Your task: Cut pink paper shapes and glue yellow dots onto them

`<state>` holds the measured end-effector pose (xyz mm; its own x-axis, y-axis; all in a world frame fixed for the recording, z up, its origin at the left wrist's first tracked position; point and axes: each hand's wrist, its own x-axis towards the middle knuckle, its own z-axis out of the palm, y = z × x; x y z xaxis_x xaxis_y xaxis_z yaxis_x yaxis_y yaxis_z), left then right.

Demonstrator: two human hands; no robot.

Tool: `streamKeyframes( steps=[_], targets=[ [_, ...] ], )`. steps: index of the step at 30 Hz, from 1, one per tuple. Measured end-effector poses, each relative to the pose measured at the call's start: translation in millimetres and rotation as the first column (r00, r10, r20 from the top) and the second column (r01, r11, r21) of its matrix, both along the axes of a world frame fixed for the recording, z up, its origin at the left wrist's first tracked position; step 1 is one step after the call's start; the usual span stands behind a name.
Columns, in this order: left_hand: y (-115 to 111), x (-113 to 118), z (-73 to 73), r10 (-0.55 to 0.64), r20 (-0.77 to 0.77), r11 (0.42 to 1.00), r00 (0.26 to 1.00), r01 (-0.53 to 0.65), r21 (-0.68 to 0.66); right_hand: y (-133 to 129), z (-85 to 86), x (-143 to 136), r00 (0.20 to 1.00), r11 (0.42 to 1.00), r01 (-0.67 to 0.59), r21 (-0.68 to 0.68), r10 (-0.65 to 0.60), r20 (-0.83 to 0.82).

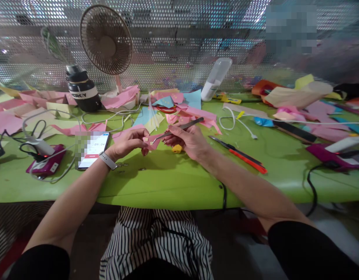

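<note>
My left hand (129,144) pinches a small piece of pink paper (152,141) above the green table. Dark metal tweezers (183,126) are gripped in my right hand (189,140), and their tips meet the pink paper. Small pale bits show on the paper. Just under my right hand's fingers lies a small yellow object (176,148). A few tiny metallic-looking bits (142,168) rest on the table below my left hand, too small to make out.
A phone (93,151) lies left of my left wrist. Red-handled scissors or a cutter (246,158) lie to the right. Behind are coloured papers, a fan (106,46), a black bottle (84,91) and a clear bottle (216,79). Power strips with cables (48,160) sit at both sides.
</note>
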<state>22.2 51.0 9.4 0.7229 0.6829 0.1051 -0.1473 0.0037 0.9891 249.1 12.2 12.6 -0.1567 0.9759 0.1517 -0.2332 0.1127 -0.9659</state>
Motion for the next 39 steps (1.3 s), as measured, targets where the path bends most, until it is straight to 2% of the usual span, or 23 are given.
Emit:
streamKeyframes(
  steps=[15,39],
  targets=[
    [-1.3,-0.3,-0.3,-0.001,-0.043,1.0,0.999,0.0,-0.01,-1.9,0.3,-1.2,0.999,1.0,-0.029,0.011,0.029,-0.02],
    [-2.9,1.6,2.3,-0.022,-0.032,1.0,0.999,0.022,0.008,-1.9,0.0,-2.1,0.999,1.0,0.01,-0.023,-0.009,0.033]
  ],
)
